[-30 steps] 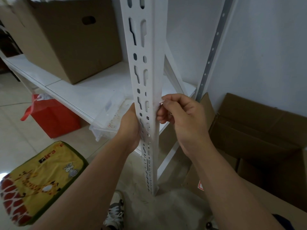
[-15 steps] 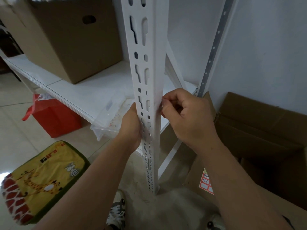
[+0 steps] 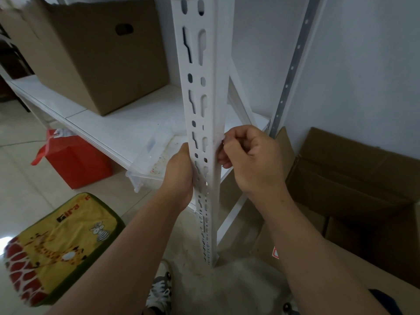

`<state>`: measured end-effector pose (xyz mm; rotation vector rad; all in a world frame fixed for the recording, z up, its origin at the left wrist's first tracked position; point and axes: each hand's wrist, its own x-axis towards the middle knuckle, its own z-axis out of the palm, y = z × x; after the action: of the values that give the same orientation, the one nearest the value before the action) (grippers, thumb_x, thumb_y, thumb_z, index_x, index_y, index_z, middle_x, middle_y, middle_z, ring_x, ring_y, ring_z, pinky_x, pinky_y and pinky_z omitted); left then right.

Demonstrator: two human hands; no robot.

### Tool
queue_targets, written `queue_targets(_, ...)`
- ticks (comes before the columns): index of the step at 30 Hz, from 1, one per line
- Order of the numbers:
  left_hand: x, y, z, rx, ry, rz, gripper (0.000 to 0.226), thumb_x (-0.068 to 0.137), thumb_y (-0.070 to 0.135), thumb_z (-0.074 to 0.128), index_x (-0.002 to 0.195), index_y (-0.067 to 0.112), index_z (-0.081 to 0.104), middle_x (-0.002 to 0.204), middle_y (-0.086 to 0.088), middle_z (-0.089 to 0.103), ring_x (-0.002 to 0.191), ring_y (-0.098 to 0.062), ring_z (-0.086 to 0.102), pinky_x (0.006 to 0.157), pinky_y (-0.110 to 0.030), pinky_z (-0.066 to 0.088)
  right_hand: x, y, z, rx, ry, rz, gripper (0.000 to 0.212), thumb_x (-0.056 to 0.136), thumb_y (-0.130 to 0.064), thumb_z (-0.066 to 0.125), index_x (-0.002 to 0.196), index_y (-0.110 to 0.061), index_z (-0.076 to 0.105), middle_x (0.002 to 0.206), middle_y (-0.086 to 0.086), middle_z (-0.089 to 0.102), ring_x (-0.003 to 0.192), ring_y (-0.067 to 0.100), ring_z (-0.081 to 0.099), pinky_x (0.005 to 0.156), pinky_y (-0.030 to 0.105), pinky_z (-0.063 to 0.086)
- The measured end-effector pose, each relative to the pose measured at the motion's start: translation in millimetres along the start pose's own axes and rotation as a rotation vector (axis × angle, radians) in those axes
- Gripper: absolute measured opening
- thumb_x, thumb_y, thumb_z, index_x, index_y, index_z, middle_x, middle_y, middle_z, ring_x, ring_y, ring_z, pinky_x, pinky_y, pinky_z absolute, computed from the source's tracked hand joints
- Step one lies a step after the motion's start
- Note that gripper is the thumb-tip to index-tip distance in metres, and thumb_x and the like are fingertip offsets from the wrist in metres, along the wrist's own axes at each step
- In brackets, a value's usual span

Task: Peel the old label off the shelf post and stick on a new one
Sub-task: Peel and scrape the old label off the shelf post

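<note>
Peeling step: right hand (image 3: 252,162) pinches label (image 3: 220,142) on post (image 3: 204,123) edge; left hand (image 3: 179,176) grips post. Next probably: pull label free.

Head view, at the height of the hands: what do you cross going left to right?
Red bag → clear plastic bin → left hand holding the shelf post → right hand pinching at the post's right edge → open cardboard box.

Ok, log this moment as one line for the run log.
step: peeling old label | left hand: grips shelf post | right hand: pinches label edge at post's right side | new label: not visible
</note>
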<state>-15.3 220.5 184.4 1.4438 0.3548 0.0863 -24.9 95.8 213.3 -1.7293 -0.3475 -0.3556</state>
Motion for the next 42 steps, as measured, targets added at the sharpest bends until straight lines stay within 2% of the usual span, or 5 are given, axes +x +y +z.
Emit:
queue_targets(12,-4,-4,7,0.127,0.177,0.000,0.037,0.105,0.035,0.029,0.096,0.022,0.063,0.095,-0.006,0.067,0.095,-0.024,0.065,0.100,-0.049,0.050,2,3,-13,0.188,0.024,0.159,0.017,0.095,-0.007,0.053,0.087,-0.014,0.065,0.066,-0.004,0.069,0.062,0.015,0.066,0.061,0.025,0.056)
queue_targets(16,-20,0,12,0.117,0.377,0.419,0.023,0.103,0.018,0.037,0.122,0.014,0.049,0.101,0.002,0.054,0.091,-0.005,0.055,0.082,-0.015,0.048,-3,3,-19,0.230,-0.020,0.164,0.014,0.095,-0.009,0.054,0.090,-0.012,0.067,0.067,-0.002,0.069,0.064,0.017,0.066,0.062,0.027,0.056)
queue_targets(23,-43,-2,16,0.430,0.397,1.137,0.026,0.092,0.014,0.050,0.102,-0.008,0.059,0.094,-0.015,0.055,0.085,-0.024,0.053,0.077,-0.015,0.038,-10,1,-25,0.234,-0.132,0.104,0.019,0.088,-0.024,0.060,0.086,-0.007,0.067,0.063,0.001,0.065,0.057,0.014,0.060,0.059,0.025,0.053)
queue_targets(35,-55,0,9,0.303,0.082,1.056,0.022,0.097,0.017,0.050,0.097,0.001,0.066,0.087,-0.010,0.071,0.080,-0.021,0.069,0.070,-0.039,0.059,-13,2,-26,0.193,-0.178,0.042,0.037,0.078,-0.036,0.063,0.086,0.001,0.065,0.061,0.013,0.058,0.050,0.011,0.052,0.050,0.020,0.047)
queue_targets(42,-55,5,4,0.181,-0.082,0.907,0.014,0.098,0.004,0.050,0.094,0.003,0.063,0.081,0.007,0.064,0.075,-0.001,0.063,0.069,-0.013,0.049,-11,2,-25,0.299,-0.258,0.106,0.035,0.076,-0.031,0.065,0.086,0.003,0.064,0.061,0.013,0.058,0.051,0.015,0.050,0.050,0.024,0.044)
